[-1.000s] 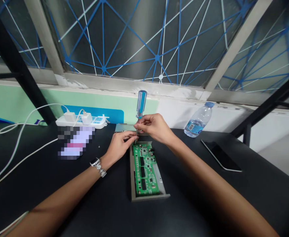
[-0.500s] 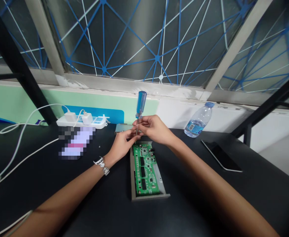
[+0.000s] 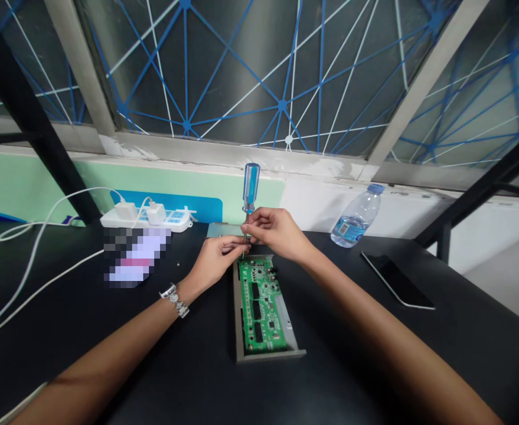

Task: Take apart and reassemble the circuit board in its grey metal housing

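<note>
A screwdriver (image 3: 251,186) with a clear blue handle stands nearly upright over the far left corner of a green circuit board (image 3: 263,307). The board lies in a shallow grey metal tray (image 3: 238,330). My right hand (image 3: 279,232) pinches the screwdriver's shaft just below the handle. Lower down, the thumb and fingers of my left hand (image 3: 215,257) close around the shaft near its tip. The tip is partly hidden by the fingers, so its exact contact with the board cannot be made out.
Behind the hands lies a flat light metal plate (image 3: 221,230). A white power strip (image 3: 175,221) with plugs and cables sits back left, beside a blurred-out item (image 3: 139,260). At the right are a water bottle (image 3: 352,221) and a phone (image 3: 396,280). A tiny item (image 3: 178,264) lies left of my hand.
The screwdriver handle has tipped slightly left and is more upright. My left hand and wrist have shifted a little left. The board and tray stay put.
</note>
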A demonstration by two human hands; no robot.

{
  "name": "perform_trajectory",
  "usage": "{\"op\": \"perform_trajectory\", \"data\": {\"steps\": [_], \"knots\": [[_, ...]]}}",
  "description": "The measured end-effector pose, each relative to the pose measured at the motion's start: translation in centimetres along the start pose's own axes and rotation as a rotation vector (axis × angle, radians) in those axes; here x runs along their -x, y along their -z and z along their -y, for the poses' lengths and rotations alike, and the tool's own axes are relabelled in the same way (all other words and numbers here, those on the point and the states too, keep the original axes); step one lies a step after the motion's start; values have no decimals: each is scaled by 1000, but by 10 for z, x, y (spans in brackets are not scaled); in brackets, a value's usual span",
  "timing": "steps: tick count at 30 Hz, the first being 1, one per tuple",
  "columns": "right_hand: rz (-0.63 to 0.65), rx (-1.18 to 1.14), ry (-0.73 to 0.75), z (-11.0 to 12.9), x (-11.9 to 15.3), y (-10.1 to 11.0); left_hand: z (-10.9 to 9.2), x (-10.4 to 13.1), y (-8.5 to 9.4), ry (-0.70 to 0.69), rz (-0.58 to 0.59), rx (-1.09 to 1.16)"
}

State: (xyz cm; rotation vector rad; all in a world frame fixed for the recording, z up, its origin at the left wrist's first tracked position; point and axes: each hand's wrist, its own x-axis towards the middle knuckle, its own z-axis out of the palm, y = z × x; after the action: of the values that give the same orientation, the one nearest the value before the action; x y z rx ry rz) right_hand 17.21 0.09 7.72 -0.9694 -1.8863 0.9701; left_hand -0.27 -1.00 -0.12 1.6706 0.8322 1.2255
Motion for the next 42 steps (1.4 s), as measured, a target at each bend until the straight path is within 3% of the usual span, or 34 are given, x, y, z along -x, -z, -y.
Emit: {"op": "perform_trajectory", "data": {"steps": [6, 15, 23, 33, 42], "knots": [[62, -29, -52, 2, 2, 0, 4, 0, 7, -45, 0, -62], [117, -33, -110, 14, 6, -14, 9, -8, -5, -68, -13, -107], [-64, 144, -21, 1, 4, -11, 0, -5, -10, -17, 23, 24], [35, 1, -106, 6, 2, 0, 2, -2, 10, -5, -16, -54], [102, -28, -123, 12, 5, -16, 7, -8, -1, -68, 34, -39]]}}
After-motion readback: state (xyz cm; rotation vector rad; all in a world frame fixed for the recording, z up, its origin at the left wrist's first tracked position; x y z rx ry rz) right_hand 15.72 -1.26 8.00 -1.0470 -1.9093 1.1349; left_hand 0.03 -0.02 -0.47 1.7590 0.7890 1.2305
